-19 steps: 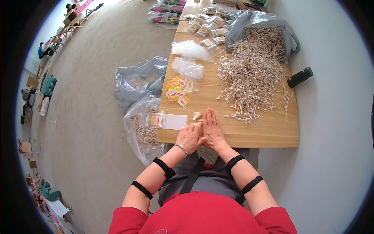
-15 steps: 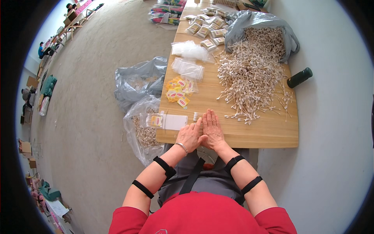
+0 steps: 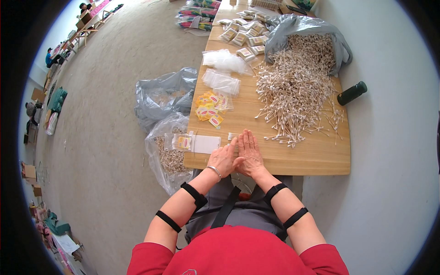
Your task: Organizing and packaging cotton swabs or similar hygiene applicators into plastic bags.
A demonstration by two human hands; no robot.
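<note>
A short row of cotton swabs (image 3: 233, 136) lies side by side on the table near its front edge. Flat along the row's right side rests my right hand (image 3: 250, 154), fingers stretched out and held together. My left hand (image 3: 222, 158) touches the swabs from the left, its index finger extended over them, its thumb meeting the right hand. Both hands cover part of the row. Just left of them is a white card or box (image 3: 207, 144). Beside that, at the table's left edge, a clear bag (image 3: 182, 142) holds swabs and a yellow label.
A big heap of loose swabs (image 3: 295, 87) spills from a grey plastic bag (image 3: 341, 46). Yellow labels (image 3: 208, 109), clear bags (image 3: 221, 81) and filled packs (image 3: 245, 34) lie farther back. A dark green bottle (image 3: 352, 93) stands by the right edge. Plastic sacks (image 3: 167, 96) sit left of the table.
</note>
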